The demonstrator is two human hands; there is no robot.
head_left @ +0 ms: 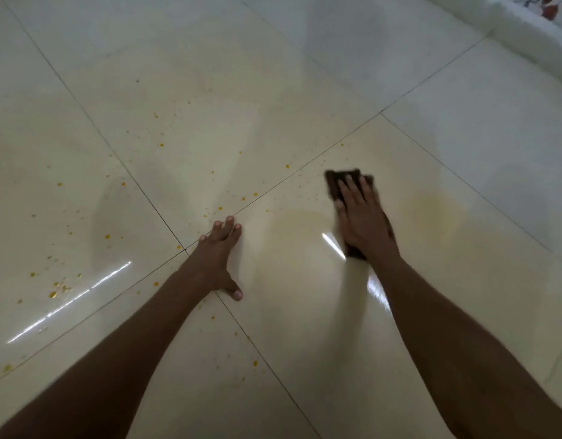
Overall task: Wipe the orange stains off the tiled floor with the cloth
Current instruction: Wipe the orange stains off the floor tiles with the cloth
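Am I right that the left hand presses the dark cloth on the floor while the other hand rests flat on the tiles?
Not quite: the head view shows the right hand pressing the cloth; the left hand rests flat on the tiles.

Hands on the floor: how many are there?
2. The left hand rests flat with fingers spread where the tile seams cross. The right hand presses the dark cloth onto the tiled floor further right. Nothing suggests another hand hidden.
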